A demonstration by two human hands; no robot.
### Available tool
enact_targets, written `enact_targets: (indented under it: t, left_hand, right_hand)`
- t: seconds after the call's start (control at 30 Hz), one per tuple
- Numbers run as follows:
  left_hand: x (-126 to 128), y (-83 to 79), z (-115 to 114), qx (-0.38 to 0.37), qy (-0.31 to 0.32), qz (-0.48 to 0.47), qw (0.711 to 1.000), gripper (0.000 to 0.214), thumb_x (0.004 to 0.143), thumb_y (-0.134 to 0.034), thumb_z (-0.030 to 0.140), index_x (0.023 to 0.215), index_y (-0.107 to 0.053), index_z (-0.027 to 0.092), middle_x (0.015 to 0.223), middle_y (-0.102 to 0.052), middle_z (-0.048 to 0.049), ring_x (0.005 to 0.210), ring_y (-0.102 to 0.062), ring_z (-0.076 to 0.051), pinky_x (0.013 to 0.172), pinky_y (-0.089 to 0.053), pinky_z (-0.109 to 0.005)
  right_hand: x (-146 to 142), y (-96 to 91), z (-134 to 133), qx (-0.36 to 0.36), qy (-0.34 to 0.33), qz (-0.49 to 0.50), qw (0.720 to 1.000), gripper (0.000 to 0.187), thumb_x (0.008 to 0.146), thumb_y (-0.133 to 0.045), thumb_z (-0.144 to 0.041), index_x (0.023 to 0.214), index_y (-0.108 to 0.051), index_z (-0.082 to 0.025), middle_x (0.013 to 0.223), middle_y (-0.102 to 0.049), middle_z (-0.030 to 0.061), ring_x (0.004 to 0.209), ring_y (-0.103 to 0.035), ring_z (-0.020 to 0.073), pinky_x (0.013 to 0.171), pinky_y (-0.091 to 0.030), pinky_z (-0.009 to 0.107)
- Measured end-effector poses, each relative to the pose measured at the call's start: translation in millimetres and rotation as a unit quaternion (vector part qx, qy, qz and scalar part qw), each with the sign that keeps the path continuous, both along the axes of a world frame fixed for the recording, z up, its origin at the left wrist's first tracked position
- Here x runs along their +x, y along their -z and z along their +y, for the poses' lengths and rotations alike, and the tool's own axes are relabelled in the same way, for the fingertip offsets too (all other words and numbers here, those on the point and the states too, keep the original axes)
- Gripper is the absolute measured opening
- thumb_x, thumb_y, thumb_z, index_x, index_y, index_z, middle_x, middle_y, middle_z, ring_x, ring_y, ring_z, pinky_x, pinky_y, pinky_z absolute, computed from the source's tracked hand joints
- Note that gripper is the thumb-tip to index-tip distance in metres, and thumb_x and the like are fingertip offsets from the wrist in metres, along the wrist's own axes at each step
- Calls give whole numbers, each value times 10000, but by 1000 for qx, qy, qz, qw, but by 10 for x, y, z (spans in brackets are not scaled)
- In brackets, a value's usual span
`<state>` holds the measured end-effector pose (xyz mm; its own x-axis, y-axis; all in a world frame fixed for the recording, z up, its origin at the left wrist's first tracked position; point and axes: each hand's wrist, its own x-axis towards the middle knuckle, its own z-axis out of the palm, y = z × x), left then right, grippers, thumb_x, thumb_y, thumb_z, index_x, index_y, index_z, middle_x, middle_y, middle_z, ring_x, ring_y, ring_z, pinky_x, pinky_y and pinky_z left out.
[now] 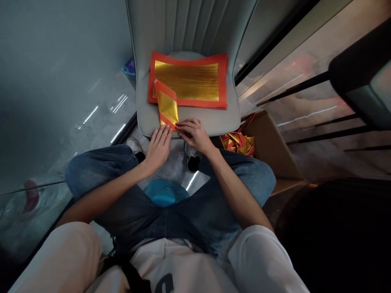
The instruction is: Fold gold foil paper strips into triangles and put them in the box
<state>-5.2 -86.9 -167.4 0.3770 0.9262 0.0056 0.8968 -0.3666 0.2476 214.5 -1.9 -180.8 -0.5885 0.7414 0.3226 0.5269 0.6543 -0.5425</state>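
A stack of red-bordered gold foil sheets [191, 81] lies on the grey chair seat [143, 110] in front of me. One folded gold-and-red sheet [167, 106] rests at the seat's front edge. My left hand [158, 147] lies flat with fingers stretched out, its fingertips touching the folded sheet's lower end. My right hand [194, 135] has its fingers curled and pressed down on the sheet's lower corner.
A cardboard box [271, 146] to the right of the chair holds several folded gold-and-red papers [240, 142]. I sit on a blue stool [165, 193], knees apart, feet under the chair. A glossy floor spreads left; dark furniture legs stand at right.
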Motion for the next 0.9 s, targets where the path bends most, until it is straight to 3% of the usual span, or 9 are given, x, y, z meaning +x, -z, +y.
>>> enact_targets:
  t: [0.23, 0.5, 0.7, 0.9]
  left_hand:
    - [-2, 79, 39, 30, 5, 14, 999, 691, 1024, -423, 133, 1709, -342, 76, 1779, -331, -178, 1689, -247, -313, 1401, -199, -572]
    - [2, 59, 73, 16, 14, 26, 999, 694, 1002, -431, 87, 1694, -384, 95, 1773, -358, -171, 1686, -260, -317, 1398, -207, -551]
    - [-27, 181, 55, 12, 13, 12, 1000, 735, 978, -414, 100, 1700, -313, 9, 1802, -265, -188, 1707, -161, -318, 1405, -187, -536]
    - [-107, 276, 25, 31, 11, -33, 999, 837, 939, -418, 91, 1741, -181, 58, 1819, -222, -167, 1715, -92, -274, 1409, -172, -546]
  right_hand:
    - [-34, -6, -241, 40, 53, -84, 994, 403, 1098, -546, -262, 1465, -711, -241, 1553, -663, 119, 1413, -561, 342, 1149, -440, 578]
    - [-25, 28, -360, 75, 95, -168, 978, 429, 1103, -567, -337, 1512, -670, -260, 1689, -517, 139, 1480, -509, 371, 1174, -406, 603]
    - [-269, 84, -551, 74, 74, -166, 981, 571, 1083, -499, -244, 1653, -503, -202, 1682, -526, 137, 1548, -483, 339, 1286, -344, 586]
    - [-321, 257, -656, 42, 87, -154, 983, 765, 989, -436, -106, 1738, -281, -108, 1721, -466, 135, 1608, -439, 263, 1386, -218, 555]
